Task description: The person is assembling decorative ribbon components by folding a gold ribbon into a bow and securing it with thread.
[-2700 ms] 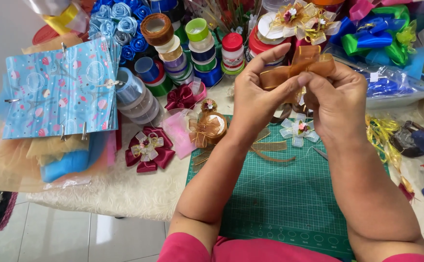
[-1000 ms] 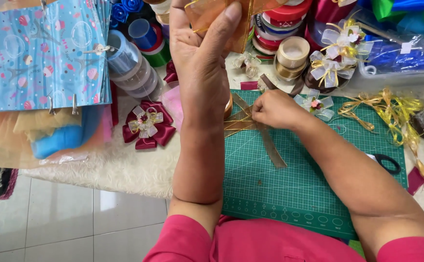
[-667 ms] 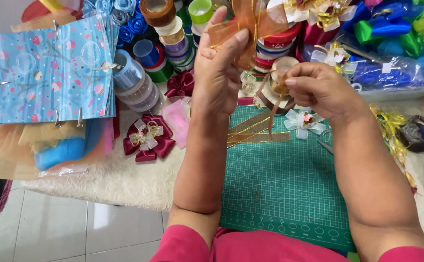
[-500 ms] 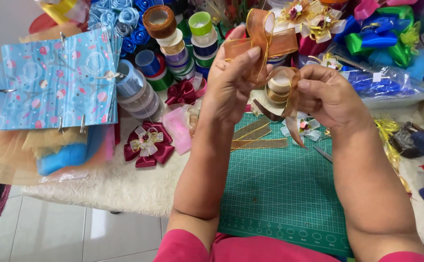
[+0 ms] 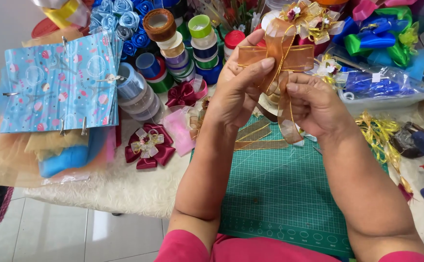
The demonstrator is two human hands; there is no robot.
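Above the green mat (image 5: 289, 194), both hands, left hand (image 5: 238, 94) and right hand (image 5: 318, 104), pinch an orange ribbon bow (image 5: 277, 56).

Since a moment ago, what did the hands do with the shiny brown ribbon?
The left hand still pinches the brown ribbon bow; the right hand has come in closer beside it, at the tail. The dark red bow and green cutting mat lie as before.

Green mat (image 5: 289, 194) free below hands; ribbon spools (image 5: 183, 48) & bows (image 5: 146, 145) block rear/left.
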